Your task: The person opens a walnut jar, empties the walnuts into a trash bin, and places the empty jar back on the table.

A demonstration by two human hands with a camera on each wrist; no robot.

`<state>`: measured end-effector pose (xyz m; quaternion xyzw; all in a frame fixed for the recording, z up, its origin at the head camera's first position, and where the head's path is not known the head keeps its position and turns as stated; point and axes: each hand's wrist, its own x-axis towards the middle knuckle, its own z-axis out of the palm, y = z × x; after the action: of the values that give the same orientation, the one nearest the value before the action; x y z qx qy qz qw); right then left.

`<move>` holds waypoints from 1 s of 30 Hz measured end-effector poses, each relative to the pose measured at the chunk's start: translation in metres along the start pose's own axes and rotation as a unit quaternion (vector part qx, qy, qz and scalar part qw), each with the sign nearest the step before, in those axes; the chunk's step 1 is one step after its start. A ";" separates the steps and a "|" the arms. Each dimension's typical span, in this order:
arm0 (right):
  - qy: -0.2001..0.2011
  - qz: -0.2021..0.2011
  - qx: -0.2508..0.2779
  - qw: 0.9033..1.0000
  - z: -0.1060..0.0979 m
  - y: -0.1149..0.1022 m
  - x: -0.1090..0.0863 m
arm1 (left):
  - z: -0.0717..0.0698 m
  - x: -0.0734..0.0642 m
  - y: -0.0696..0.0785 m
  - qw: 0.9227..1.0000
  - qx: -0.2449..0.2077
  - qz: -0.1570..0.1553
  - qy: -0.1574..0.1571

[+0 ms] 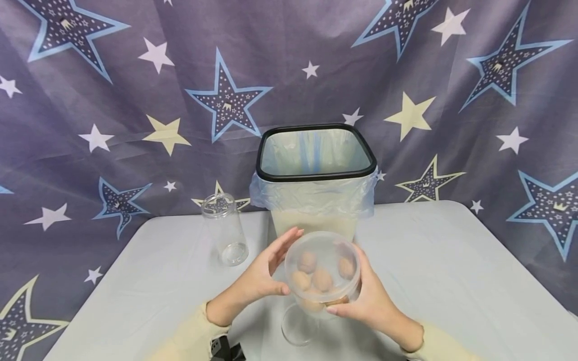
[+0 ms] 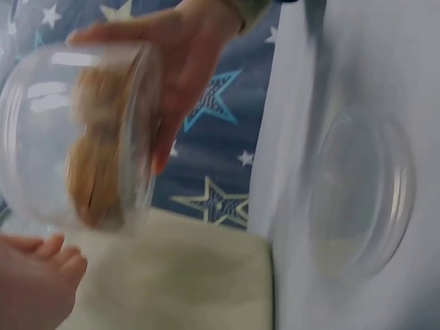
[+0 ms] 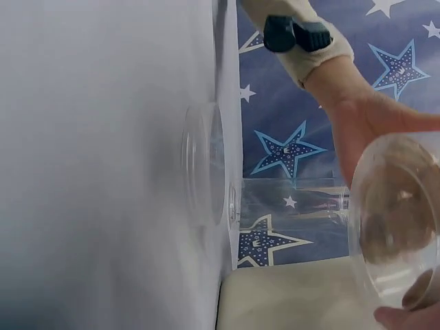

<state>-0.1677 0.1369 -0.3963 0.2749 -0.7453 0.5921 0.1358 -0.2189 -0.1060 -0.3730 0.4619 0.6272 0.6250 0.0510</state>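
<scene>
A clear round plastic tub [image 1: 322, 273] with several walnuts [image 1: 322, 279] in it is held up over the table. My right hand [image 1: 372, 296] grips it from the right, thumb near the front and fingers round the far side. On the other side, my left hand [image 1: 266, 273] is spread beside the tub, its thumb close to the wall. In the left wrist view the fingers of the left hand [image 2: 38, 282] stand just off the tub. Below lies a round clear lid [image 1: 299, 325] on the table, larger in the left wrist view.
Behind the hands stands a cream bin [image 1: 316, 220] with a black rim and a translucent bag liner [image 1: 311, 193] folded over it. A tall clear jar [image 1: 226, 230] stands upright to its left on the grey-white table [image 1: 433, 250]. A star-patterned curtain [image 1: 289, 60] hangs behind.
</scene>
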 end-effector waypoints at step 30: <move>-0.157 -0.015 0.125 0.980 0.000 0.003 -0.004 | -0.031 0.017 -0.005 0.965 -0.034 -0.007 -0.260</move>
<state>-0.1661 0.1388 -0.4006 0.3903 -0.6733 0.6279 -0.0098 -0.2515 -0.1168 -0.3620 0.6021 0.5736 0.5044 0.2323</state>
